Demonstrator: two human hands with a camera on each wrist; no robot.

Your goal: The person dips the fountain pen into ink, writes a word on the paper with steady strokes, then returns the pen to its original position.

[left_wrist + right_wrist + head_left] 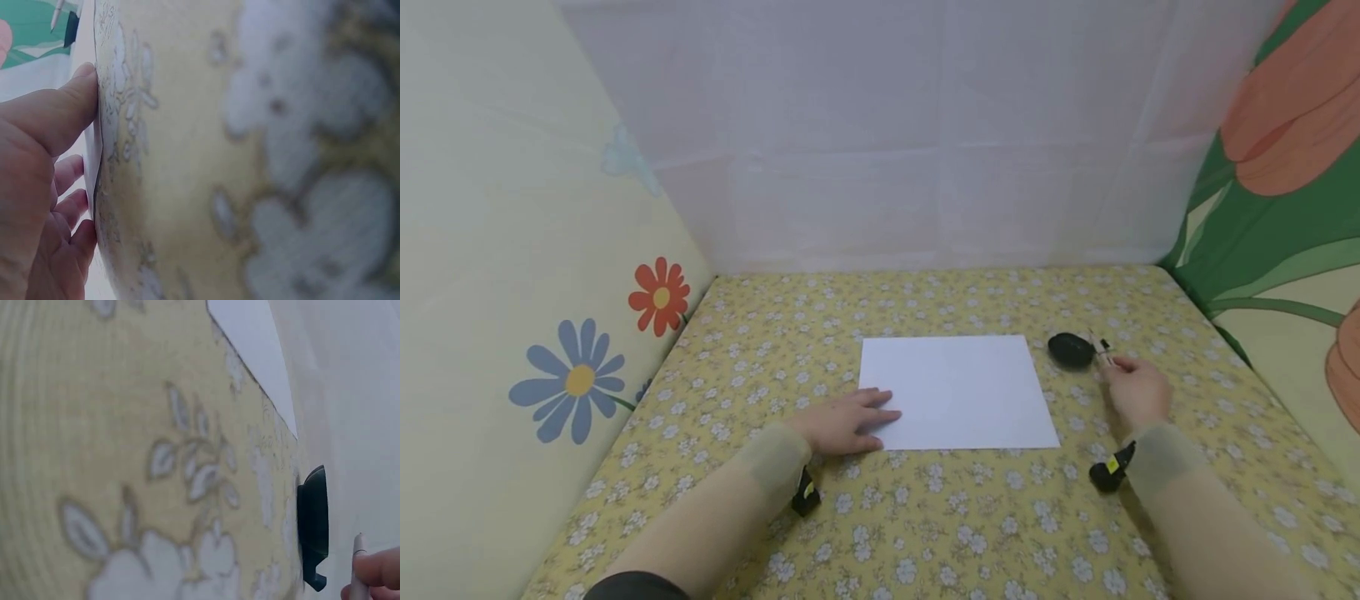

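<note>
Leftward of the right grip (1138,392), which pinches a slim pen (359,547), the paper (962,392) lies long side crosswise on the tabletop (760,333), its left edge partly under the spread left grip (842,422).

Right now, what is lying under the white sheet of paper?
The left hand lies partly on the white sheet, and flowered cloth shows around it. Whatever the sheet covers cannot be seen.

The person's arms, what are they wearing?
The left arm and right arm each have a pale grey-green band round the wrist, and a small black device with a yellow mark. A dark sleeve edge shows on the left arm only.
</note>
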